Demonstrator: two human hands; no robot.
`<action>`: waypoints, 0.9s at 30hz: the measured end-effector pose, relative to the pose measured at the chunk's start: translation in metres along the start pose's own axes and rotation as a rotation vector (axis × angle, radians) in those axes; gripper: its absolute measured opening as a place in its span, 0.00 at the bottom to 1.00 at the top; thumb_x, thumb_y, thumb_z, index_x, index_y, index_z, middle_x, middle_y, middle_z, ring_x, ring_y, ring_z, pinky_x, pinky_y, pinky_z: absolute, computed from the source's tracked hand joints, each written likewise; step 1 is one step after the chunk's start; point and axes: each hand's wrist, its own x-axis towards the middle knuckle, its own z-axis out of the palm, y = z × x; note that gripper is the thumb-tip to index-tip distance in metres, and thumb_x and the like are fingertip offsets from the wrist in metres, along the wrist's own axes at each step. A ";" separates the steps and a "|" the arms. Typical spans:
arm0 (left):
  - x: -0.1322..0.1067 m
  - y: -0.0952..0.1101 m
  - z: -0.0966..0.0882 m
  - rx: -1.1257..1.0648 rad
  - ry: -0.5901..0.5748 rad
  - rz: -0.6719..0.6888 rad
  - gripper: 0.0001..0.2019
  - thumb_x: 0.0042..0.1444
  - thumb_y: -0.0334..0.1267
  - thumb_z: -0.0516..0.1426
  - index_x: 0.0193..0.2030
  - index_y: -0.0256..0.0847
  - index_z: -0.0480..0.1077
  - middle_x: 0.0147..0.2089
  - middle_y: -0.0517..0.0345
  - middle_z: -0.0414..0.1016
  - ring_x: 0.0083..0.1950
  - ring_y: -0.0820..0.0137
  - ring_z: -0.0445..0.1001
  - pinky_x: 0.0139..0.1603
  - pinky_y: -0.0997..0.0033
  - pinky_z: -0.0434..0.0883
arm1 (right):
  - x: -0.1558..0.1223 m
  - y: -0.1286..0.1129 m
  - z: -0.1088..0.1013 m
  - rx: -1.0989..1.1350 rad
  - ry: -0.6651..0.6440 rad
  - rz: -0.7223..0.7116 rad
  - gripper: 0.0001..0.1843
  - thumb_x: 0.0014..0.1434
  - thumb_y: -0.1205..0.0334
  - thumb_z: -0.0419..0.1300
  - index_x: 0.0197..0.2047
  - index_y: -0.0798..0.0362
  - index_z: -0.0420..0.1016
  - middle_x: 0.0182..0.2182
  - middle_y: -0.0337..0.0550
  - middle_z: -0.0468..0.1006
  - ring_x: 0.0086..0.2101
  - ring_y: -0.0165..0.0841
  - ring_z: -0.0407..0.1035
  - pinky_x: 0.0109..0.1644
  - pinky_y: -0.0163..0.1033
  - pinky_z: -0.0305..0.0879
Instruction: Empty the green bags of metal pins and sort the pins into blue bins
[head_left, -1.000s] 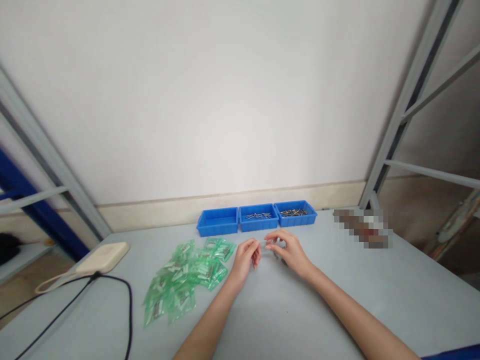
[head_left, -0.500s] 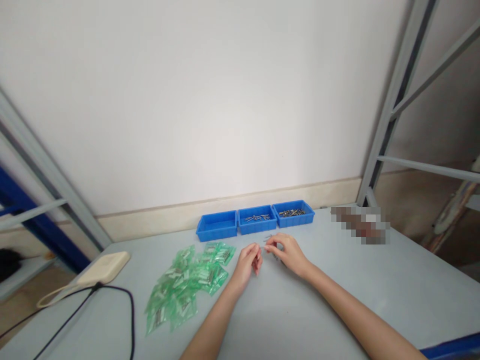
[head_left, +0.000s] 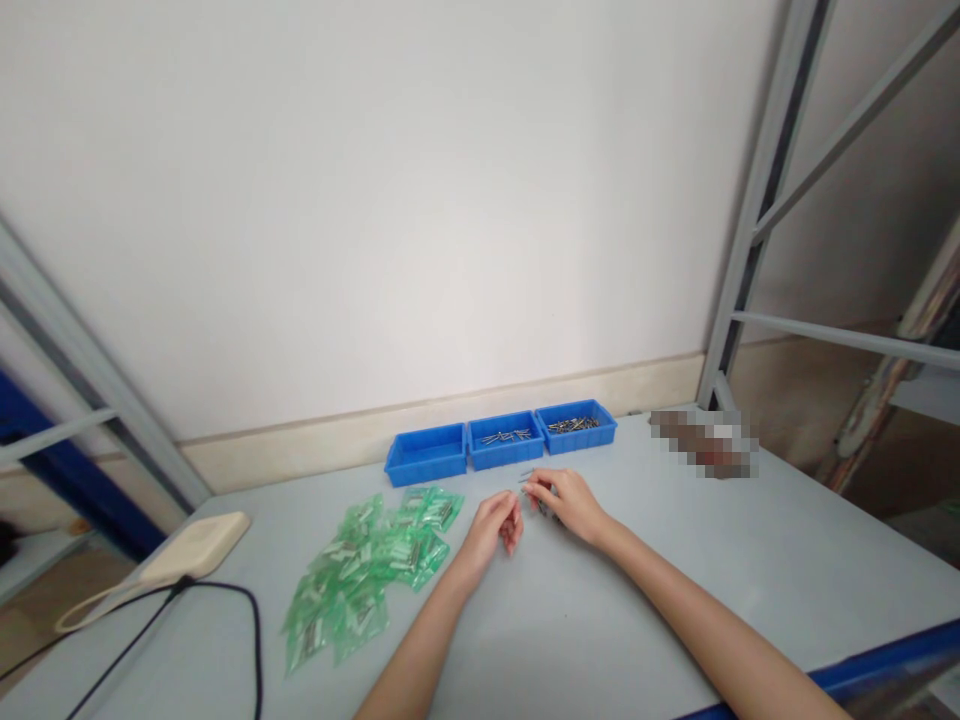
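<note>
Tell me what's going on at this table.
A person works at a pale grey table with bare hands. The right hand pinches a few thin metal pins in its grip; the left hand is curled beside it, and whether it holds anything is unclear. A pile of small green plastic bags lies to the left. Three blue plastic bins sit behind, two holding more pins.

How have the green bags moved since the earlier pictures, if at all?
No. The green bags keep the same gap from the blue bins; only the camera shifted.
</note>
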 end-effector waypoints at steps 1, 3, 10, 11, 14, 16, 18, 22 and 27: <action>0.000 0.001 0.000 -0.014 0.014 0.000 0.22 0.47 0.58 0.56 0.23 0.38 0.61 0.15 0.64 0.62 0.14 0.78 0.58 0.17 0.77 0.55 | 0.000 -0.001 0.000 0.002 0.000 0.004 0.18 0.63 0.54 0.51 0.28 0.53 0.73 0.24 0.37 0.76 0.26 0.29 0.68 0.34 0.32 0.57; 0.000 0.002 -0.001 -0.037 0.034 0.001 0.22 0.46 0.58 0.56 0.24 0.38 0.61 0.15 0.65 0.62 0.15 0.78 0.58 0.17 0.77 0.55 | 0.000 -0.002 -0.001 0.002 0.004 0.004 0.14 0.62 0.55 0.52 0.31 0.52 0.74 0.24 0.36 0.77 0.26 0.29 0.68 0.34 0.32 0.57; 0.003 -0.001 -0.003 -0.030 0.065 -0.015 0.22 0.46 0.58 0.55 0.24 0.39 0.61 0.15 0.65 0.62 0.14 0.78 0.57 0.17 0.77 0.53 | -0.001 -0.005 -0.003 -0.106 0.023 -0.015 0.12 0.61 0.55 0.53 0.37 0.52 0.75 0.29 0.39 0.79 0.30 0.31 0.70 0.36 0.33 0.58; 0.003 0.000 -0.003 -0.035 0.064 -0.020 0.21 0.47 0.57 0.55 0.23 0.39 0.61 0.15 0.64 0.62 0.14 0.78 0.57 0.17 0.77 0.53 | -0.001 -0.006 -0.003 -0.120 0.015 -0.022 0.13 0.62 0.54 0.52 0.35 0.52 0.75 0.29 0.39 0.79 0.30 0.31 0.70 0.36 0.33 0.58; 0.001 0.002 -0.003 -0.057 0.047 -0.018 0.19 0.48 0.54 0.55 0.21 0.39 0.59 0.15 0.64 0.62 0.15 0.78 0.57 0.18 0.77 0.54 | -0.003 -0.009 -0.003 -0.152 -0.015 -0.039 0.19 0.64 0.54 0.49 0.28 0.52 0.75 0.25 0.39 0.77 0.27 0.30 0.69 0.35 0.33 0.57; -0.001 0.003 -0.002 -0.065 0.038 -0.011 0.18 0.48 0.52 0.55 0.21 0.39 0.59 0.15 0.65 0.61 0.15 0.78 0.57 0.19 0.77 0.55 | -0.003 -0.009 -0.003 -0.156 -0.023 -0.045 0.20 0.64 0.54 0.49 0.26 0.53 0.74 0.24 0.39 0.77 0.26 0.30 0.68 0.34 0.33 0.57; -0.001 0.004 -0.002 -0.067 0.057 -0.010 0.18 0.49 0.52 0.55 0.22 0.39 0.59 0.15 0.65 0.61 0.15 0.78 0.58 0.19 0.77 0.56 | -0.003 -0.008 -0.002 -0.143 -0.013 -0.048 0.17 0.63 0.55 0.51 0.29 0.52 0.75 0.26 0.39 0.78 0.27 0.30 0.69 0.35 0.33 0.58; 0.000 0.004 -0.002 -0.058 0.110 -0.013 0.18 0.48 0.53 0.56 0.25 0.38 0.63 0.16 0.65 0.63 0.15 0.78 0.59 0.17 0.78 0.54 | -0.001 -0.002 0.000 -0.109 0.018 -0.056 0.10 0.60 0.56 0.56 0.37 0.51 0.74 0.33 0.40 0.79 0.32 0.31 0.70 0.37 0.33 0.59; 0.002 0.003 -0.004 -0.038 0.078 -0.023 0.18 0.47 0.53 0.56 0.23 0.38 0.62 0.15 0.65 0.62 0.15 0.78 0.58 0.18 0.78 0.55 | -0.005 -0.001 0.000 -0.109 0.003 -0.055 0.12 0.61 0.54 0.53 0.36 0.52 0.74 0.32 0.40 0.79 0.30 0.30 0.69 0.37 0.33 0.59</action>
